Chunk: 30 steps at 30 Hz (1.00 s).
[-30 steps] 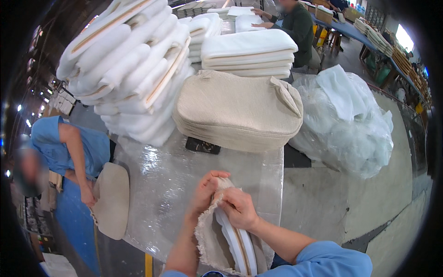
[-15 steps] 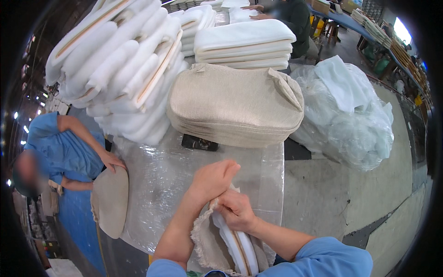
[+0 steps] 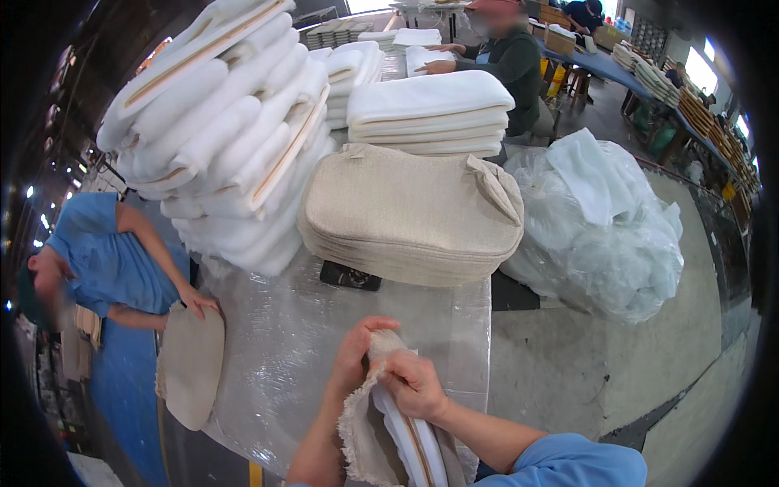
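Observation:
A beige fabric cover with a frayed edge lies close to me, and a white padded cushion insert with a brown stripe along its side sits partly inside it. My left hand is curled around the cover's far end, its thumb side hidden behind the cloth. Just right of it, my right hand is closed in a fist on the cover's edge, over the insert's far end. Beyond my hands lies a stack of finished-looking beige cushion covers.
A tall pile of white padded inserts leans at the left, with more folded white pads behind. A clear plastic bag of white filling bulges at the right. A co-worker at left holds a beige piece. Plastic film covers the table.
My left hand has dropped from above the right hand to the cover's far end and wrapped around it. My right hand stays on the edge. The view has tilted up slightly.

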Each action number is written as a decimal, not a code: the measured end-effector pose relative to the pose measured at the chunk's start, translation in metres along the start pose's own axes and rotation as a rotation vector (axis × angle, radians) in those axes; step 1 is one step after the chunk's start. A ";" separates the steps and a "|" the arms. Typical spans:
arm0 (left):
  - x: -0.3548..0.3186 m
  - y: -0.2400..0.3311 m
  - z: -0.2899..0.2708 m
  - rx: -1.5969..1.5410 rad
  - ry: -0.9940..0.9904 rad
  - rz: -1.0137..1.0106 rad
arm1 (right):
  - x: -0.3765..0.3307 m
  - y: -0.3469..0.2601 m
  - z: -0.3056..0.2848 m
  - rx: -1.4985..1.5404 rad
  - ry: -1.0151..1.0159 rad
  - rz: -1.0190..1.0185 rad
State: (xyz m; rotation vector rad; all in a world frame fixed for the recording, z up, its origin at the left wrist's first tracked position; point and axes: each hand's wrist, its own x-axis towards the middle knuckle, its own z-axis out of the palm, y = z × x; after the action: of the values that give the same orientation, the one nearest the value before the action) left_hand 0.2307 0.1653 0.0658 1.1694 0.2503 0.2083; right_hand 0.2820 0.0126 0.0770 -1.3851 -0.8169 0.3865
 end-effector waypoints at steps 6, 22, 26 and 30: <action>-0.014 -0.001 0.008 -0.085 0.021 -0.055 | -0.003 0.001 -0.003 -0.046 -0.007 -0.049; -0.026 0.002 0.014 0.002 0.090 0.006 | -0.003 -0.011 -0.007 -0.046 -0.036 -0.074; -0.030 0.010 0.019 0.028 0.089 -0.040 | -0.007 -0.010 -0.009 -0.018 -0.040 -0.100; -0.030 0.012 0.025 0.023 0.110 -0.061 | -0.008 -0.009 -0.011 -0.023 -0.050 -0.115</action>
State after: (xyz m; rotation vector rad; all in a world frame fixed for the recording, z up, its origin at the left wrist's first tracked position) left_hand 0.2088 0.1391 0.0883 1.1731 0.3854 0.2163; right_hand 0.2829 -0.0024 0.0835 -1.3473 -0.9403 0.3241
